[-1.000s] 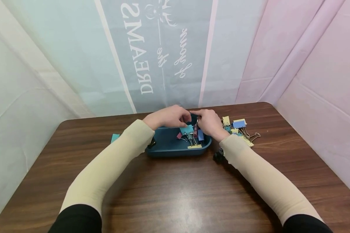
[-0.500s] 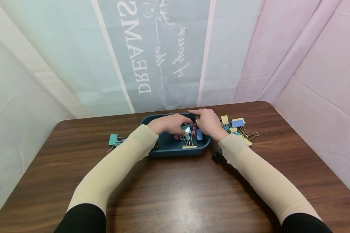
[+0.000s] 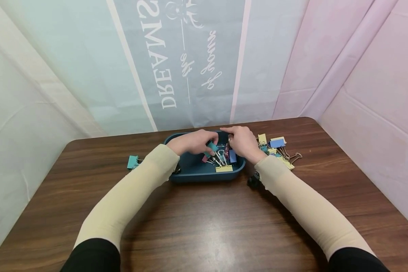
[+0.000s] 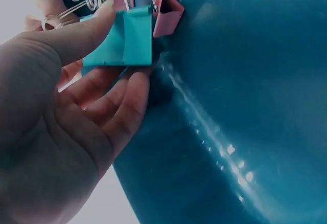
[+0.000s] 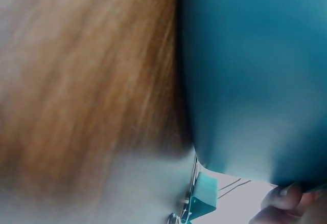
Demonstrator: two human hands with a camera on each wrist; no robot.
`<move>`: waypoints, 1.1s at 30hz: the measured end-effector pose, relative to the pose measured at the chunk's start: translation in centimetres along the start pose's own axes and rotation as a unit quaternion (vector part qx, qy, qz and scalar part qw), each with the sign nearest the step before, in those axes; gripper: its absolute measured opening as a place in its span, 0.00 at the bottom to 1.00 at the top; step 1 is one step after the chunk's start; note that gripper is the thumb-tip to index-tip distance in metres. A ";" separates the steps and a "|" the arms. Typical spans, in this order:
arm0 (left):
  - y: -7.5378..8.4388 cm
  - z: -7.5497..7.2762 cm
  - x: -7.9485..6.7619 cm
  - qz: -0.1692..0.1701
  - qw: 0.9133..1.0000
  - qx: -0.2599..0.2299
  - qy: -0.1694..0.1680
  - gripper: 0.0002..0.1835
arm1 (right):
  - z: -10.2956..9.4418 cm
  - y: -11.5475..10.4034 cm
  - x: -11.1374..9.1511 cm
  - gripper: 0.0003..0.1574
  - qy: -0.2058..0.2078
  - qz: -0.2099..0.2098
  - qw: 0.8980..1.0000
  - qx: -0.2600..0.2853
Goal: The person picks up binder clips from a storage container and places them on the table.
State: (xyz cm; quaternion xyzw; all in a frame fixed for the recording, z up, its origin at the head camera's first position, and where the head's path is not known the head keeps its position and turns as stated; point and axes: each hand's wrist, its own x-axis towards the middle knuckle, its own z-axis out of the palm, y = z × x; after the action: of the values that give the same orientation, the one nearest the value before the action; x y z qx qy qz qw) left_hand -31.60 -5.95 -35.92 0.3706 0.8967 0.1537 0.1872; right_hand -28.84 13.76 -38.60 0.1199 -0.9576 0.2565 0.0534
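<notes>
In the head view a dark blue tray (image 3: 197, 177) stands near the table's back edge. Over its inside, my left hand (image 3: 198, 142) pinches a teal binder clip (image 4: 127, 40) between thumb and fingers, tilted. Close by in the tray lie a yellow binder clip (image 3: 224, 169), a blue one (image 3: 232, 156) and a dark pink one (image 4: 167, 17), their wire handles overlapping. My right hand (image 3: 243, 142) grips the tray's right back corner, index finger stretched along the rim. In the right wrist view only a few of its fingertips (image 5: 287, 196) show, against the tray's outer side.
To the right of the tray lies a loose pile of yellow, blue and teal binder clips (image 3: 278, 151). Another teal binder clip (image 3: 133, 162) lies left of it, partly behind my left sleeve (image 3: 132, 196). A printed curtain (image 3: 197, 75) hangs behind the wooden table (image 3: 204, 219).
My left hand has taken hold of the teal binder clip and drawn it slightly left and back, tilting it. My right hand has stayed at the tray's corner.
</notes>
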 end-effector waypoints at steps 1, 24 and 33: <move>-0.1 -0.1 -0.1 0.001 1.000 0.003 0.001 0.12 | 0.0 0.0 0.0 0.30 0.000 0.000 1.000 -0.001; 0.9 -3.8 -3.9 0.019 0.999 0.026 0.042 0.09 | 0.1 0.0 -0.1 0.30 0.002 0.001 1.000 -0.007; 0.3 -5.2 -7.8 0.002 0.997 0.013 0.080 0.10 | 0.1 -0.1 -0.1 0.29 0.003 0.001 1.000 0.001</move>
State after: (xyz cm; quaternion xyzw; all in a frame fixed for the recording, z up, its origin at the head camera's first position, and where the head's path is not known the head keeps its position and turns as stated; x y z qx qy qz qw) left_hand -28.63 -12.06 -29.50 0.3615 0.9099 0.1715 0.1093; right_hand -28.71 13.66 -38.68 0.1181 -0.9572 0.2582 0.0561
